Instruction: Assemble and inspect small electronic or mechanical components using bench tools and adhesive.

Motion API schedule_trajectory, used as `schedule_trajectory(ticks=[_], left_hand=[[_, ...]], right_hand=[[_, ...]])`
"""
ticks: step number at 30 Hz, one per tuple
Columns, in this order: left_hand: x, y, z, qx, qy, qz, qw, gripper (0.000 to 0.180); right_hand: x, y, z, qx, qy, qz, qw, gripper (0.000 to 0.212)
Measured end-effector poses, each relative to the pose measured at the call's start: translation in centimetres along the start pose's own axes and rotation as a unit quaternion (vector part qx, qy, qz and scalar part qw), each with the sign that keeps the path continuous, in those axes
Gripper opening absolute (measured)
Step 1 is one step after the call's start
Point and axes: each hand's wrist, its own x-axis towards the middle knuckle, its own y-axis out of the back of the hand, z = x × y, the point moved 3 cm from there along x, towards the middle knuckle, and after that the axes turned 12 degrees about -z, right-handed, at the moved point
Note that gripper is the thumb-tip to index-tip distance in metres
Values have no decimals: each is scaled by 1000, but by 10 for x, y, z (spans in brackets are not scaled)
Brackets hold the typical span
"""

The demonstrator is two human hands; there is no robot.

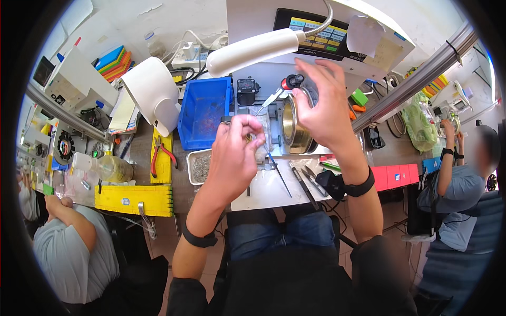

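Observation:
My left hand (234,155) is raised above the bench, thumb and fingers pinched together. A small yellowish bit shows at its fingertips, too small to name. My right hand (327,108) is up beside a brass-coloured metal ring (296,128), fingers spread and thumb overlapping the ring's upper rim. Whether the thumb touches the ring, I cannot tell. Between the hands, a red and black part with a pale nozzle (273,98) points down toward a small metal fixture. Below my left fingers a thin blue stick (280,175) slants over the white work surface (258,195).
A blue bin (204,113) and a tray of small metal bits (199,167) stand left. A white lamp (255,51) hangs overhead before a machine with a screen (316,37). Tweezers (303,184), pliers (161,157) and a red box (392,177) lie around. Co-workers sit both sides.

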Motion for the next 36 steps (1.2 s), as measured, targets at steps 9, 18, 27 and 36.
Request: schedule_trajectory(ticks=[9,18,27,36], left_hand=[[-34,-16,-4,-219,47,17,974,24],[-34,-22,-9,-239,40,34,969,29],[-38,-23,-13,-254,15,90,963,28],[-41,-23,-15,-226,7,98,969,29]], right_hand=[[-1,3,1,-11,-18,16,1000,34],[-39,25,-21,26,-42,97,994,37],[-140,185,131,623,-273,222,699,24],[-96,230,231,194,-422,226,856,78]])
